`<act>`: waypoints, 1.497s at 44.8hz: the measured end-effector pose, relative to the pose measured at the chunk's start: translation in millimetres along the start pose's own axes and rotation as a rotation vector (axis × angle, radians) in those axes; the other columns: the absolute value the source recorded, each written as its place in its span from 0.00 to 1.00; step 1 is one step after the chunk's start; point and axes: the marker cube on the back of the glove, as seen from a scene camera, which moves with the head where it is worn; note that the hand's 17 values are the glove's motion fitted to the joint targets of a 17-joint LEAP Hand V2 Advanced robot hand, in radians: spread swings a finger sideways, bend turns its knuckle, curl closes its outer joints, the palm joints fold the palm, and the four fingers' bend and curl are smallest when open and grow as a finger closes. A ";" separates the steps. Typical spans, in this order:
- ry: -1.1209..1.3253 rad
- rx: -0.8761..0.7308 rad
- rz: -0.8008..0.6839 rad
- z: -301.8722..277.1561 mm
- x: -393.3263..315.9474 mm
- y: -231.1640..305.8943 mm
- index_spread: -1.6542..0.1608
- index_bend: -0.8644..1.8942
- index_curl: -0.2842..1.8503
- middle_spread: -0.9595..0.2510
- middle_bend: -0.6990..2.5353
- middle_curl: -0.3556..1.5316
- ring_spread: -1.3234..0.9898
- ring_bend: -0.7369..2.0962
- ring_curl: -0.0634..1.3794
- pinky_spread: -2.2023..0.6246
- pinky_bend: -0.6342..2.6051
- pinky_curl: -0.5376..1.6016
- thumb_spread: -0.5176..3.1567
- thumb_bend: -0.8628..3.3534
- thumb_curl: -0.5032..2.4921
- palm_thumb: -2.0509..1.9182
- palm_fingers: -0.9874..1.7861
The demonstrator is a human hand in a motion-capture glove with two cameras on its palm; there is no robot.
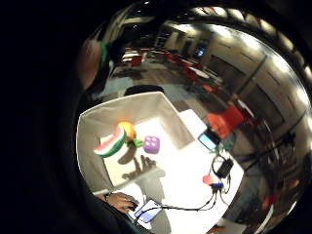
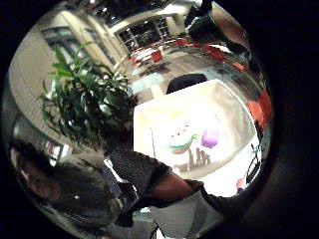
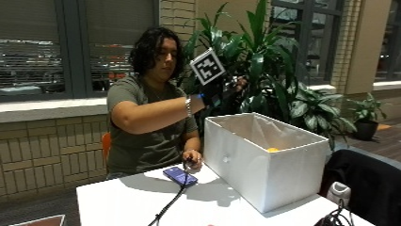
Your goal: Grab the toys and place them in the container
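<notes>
- The phone [image 3: 180, 175] is lying on the worktop [image 3: 119, 200], with the bare hand [image 3: 193, 160] resting just beside it.
- The grip [image 3: 224, 89] is hovering high over the box [image 3: 263, 160], fingers spread apart and holding nothing.
- The toys are sitting inside the box: the watermelon [image 1: 111, 144] touching the orange toy [image 1: 127, 129], the purple die [image 1: 151, 144] just beside them.

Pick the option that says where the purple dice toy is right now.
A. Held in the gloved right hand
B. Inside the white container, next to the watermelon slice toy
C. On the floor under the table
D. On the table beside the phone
B: both palm views look down into the white container, where the purple dice toy lies on its floor beside the watermelon slice toy.
</notes>
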 end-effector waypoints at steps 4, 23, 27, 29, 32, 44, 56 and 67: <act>0.166 -0.026 0.068 9.8 73.4 53.0 0.69 0.35 0.48 0.52 0.44 0.58 0.40 0.73 0.37 0.65 0.53 0.45 0.41 0.18 0.26 0.48 0.53; 0.389 -0.376 1.072 127.1 277.2 250.3 0.67 0.38 0.43 0.38 0.65 0.79 0.36 0.90 0.57 0.60 0.63 0.58 0.45 0.21 0.27 0.55 0.55; 0.429 -0.398 1.094 147.3 283.4 258.3 0.67 0.38 0.42 0.37 0.67 0.82 0.36 0.91 0.60 0.60 0.63 0.59 0.45 0.21 0.27 0.56 0.55; 0.431 -0.375 1.094 152.7 283.3 259.1 0.67 0.39 0.42 0.37 0.68 0.83 0.35 0.90 0.61 0.59 0.64 0.60 0.45 0.21 0.27 0.56 0.56; 0.417 -0.328 1.076 155.0 279.6 257.5 0.67 0.41 0.43 0.36 0.70 0.85 0.34 0.90 0.63 0.59 0.64 0.61 0.45 0.21 0.28 0.57 0.58; 0.381 -0.106 0.852 77.7 214.9 207.2 0.68 0.50 0.46 0.36 0.73 0.87 0.31 0.89 0.70 0.59 0.63 0.64 0.49 0.23 0.28 0.62 0.61; 0.245 0.129 0.334 -28.0 3.9 69.1 0.70 0.54 0.48 0.38 0.74 0.88 0.29 0.88 0.75 0.58 0.63 0.67 0.50 0.23 0.27 0.62 0.61; 0.185 0.127 0.112 -23.1 -80.8 -54.7 0.71 0.55 0.47 0.40 0.75 0.87 0.28 0.88 0.78 0.58 0.63 0.70 0.50 0.22 0.27 0.62 0.61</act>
